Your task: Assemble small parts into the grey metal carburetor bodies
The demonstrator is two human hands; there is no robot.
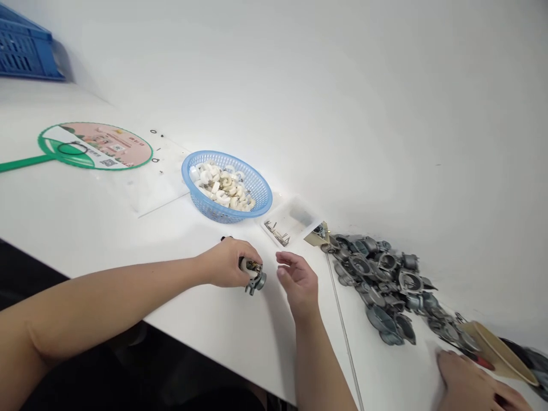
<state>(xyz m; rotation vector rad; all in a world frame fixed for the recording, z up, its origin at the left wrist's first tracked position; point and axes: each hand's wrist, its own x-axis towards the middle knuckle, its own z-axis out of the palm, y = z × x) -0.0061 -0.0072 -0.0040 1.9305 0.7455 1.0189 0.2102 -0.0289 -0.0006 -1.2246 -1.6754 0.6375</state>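
My left hand (231, 262) is closed around a small carburetor (256, 279) and holds it just over the white table. A white plastic piece and some brass-coloured bits show on its upper side; the rest is hidden by my fingers. To the right of it, apart from it, my right hand (298, 282) is raised with thumb and fingers spread, and nothing shows between them. Beyond my hands are a blue basket (261, 212) of white C-shaped plastic floats (222, 185) and a clear tray (306, 214) with several thin metal pins (278, 233).
Grey metal carburetor bodies (385, 274) lie heaped on the right. Another person's hand (475, 382) rests near a tan container (496, 351). A round green-edged fan (107, 142), small black rings (155, 160) and a blue crate (29, 51) are on the left.
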